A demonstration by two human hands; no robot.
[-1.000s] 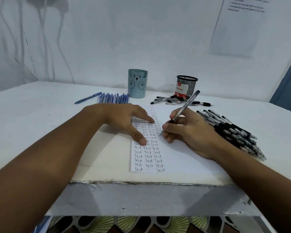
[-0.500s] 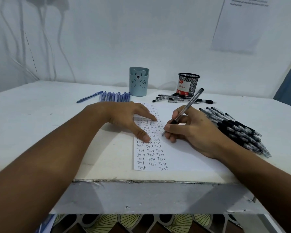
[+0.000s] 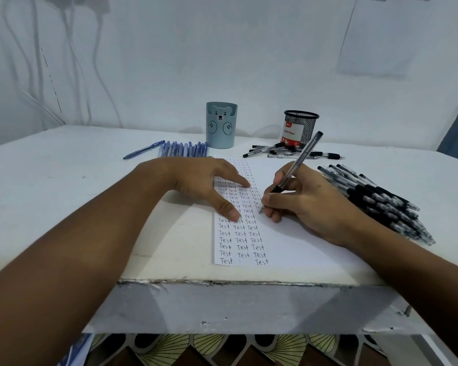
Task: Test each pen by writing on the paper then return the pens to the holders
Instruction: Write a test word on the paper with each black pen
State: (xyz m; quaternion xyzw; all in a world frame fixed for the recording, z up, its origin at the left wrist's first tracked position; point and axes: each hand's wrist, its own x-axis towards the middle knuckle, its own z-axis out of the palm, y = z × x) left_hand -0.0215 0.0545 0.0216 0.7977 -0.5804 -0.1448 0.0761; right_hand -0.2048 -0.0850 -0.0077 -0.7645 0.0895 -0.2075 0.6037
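Your right hand [image 3: 310, 204] pinches a clear-barrelled pen [image 3: 298, 165] near its black grip; the tip meets the paper [image 3: 288, 239] just right of the third column of "Test" entries, and the barrel tilts up and away from you. The paper is the landmark: its near edge lies just behind the table's [image 3: 64, 207] chipped front edge, and its right half is unwritten, partly under your right wrist. Your left hand [image 3: 206, 186] lies flat on the paper's left edge, fingers straight and spread, thumb tip and forefinger pressing the written columns. Right of the paper, touching your right forearm, lies a black pen pile [image 3: 376, 202]. Beyond the paper's far edge, a bear-faced holder [image 3: 221, 125] stands upright, with a row of blue pens [image 3: 183, 149] to its left; a mesh holder [image 3: 300, 128] stands further right behind scattered clear pens [image 3: 280, 151]. Left of the paper, bare tabletop extends to the table's left edge.
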